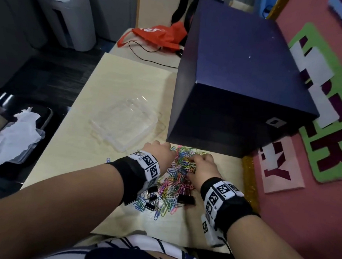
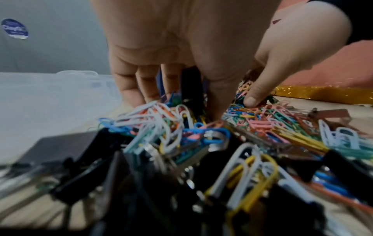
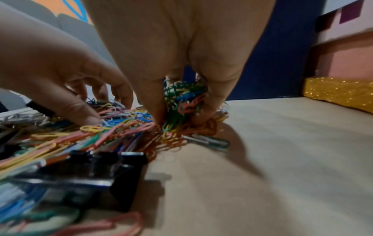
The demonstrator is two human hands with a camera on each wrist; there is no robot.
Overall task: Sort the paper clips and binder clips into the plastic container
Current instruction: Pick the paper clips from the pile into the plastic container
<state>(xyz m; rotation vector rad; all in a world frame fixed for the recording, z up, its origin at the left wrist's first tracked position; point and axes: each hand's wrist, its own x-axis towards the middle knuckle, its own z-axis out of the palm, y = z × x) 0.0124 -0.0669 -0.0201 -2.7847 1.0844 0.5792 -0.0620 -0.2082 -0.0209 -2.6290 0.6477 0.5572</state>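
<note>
A heap of coloured paper clips (image 1: 175,179) lies on the pale table near the front, with black binder clips (image 1: 186,199) mixed in along its near side. My right hand (image 1: 198,161) digs into the far right of the heap. In the right wrist view it (image 3: 181,111) pinches a bunch of paper clips (image 3: 181,99) between thumb and fingers. My left hand (image 1: 163,149) is on the heap's far left, and its fingers (image 2: 141,89) and thumb point down into the clips with a gap between them. The clear plastic container (image 1: 126,122) stands empty just beyond the left hand.
A big dark blue box (image 1: 239,83) stands right behind the heap. A gold glitter strip (image 1: 249,184) edges the table on the right, against a pink board with letters. An orange bag (image 1: 159,36) and a black cable lie at the far end. A tray holding tissue (image 1: 15,138) sits off the left edge.
</note>
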